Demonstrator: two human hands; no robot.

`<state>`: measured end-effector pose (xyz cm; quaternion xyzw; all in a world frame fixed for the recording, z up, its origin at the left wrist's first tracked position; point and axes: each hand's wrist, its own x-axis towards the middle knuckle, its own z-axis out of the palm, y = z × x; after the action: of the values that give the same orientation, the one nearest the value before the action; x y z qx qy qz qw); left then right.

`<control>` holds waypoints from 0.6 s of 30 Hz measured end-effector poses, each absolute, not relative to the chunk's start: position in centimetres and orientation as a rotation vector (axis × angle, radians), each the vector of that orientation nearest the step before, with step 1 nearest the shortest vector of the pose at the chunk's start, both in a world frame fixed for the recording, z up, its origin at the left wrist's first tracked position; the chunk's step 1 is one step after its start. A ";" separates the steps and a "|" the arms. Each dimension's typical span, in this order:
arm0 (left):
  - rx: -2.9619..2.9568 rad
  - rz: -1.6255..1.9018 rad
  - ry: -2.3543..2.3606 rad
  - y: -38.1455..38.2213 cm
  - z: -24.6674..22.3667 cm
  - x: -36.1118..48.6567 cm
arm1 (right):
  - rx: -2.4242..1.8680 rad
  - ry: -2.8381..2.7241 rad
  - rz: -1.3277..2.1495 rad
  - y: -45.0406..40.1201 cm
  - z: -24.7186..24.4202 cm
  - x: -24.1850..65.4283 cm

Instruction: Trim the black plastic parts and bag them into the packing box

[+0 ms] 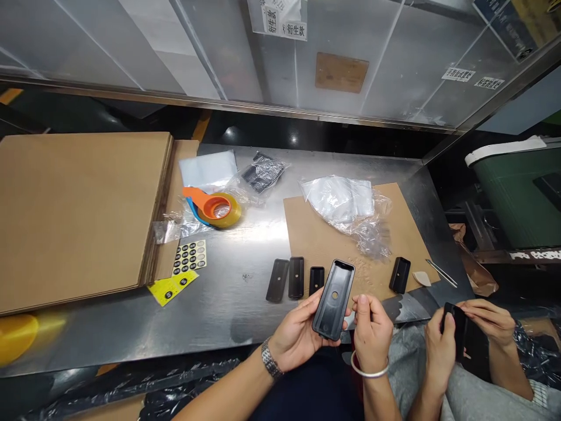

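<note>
Left hand [294, 334] grip around black tray [333, 299], right hand [371, 332] just beside.

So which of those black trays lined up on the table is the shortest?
The right-hand one of the row of three, lying just beyond the left hand. The two to its left are clearly longer.

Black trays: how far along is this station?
Looks done: three black pieces lined up on the steel table, though I can't tell if they're finished. In hand: left hand holds a black tray, right hand beside it. Left: one black piece on the cardboard sheet.
</note>
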<state>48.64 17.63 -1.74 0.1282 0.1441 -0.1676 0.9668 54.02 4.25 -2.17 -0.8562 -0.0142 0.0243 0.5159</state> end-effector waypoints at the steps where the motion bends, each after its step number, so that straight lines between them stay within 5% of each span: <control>1: 0.261 -0.340 0.286 17.6 -1.7 48.6 | -2.039 -0.033 0.062 4.2 -2.1 53.9; 18: 0.272 -0.391 0.230 17.0 -0.8 47.8 | -1.894 -0.446 0.317 4.5 2.5 57.4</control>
<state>47.84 16.96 -0.84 0.1346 0.1135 -0.1932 0.9652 57.41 4.53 2.54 -0.8010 -0.1886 0.1341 0.5521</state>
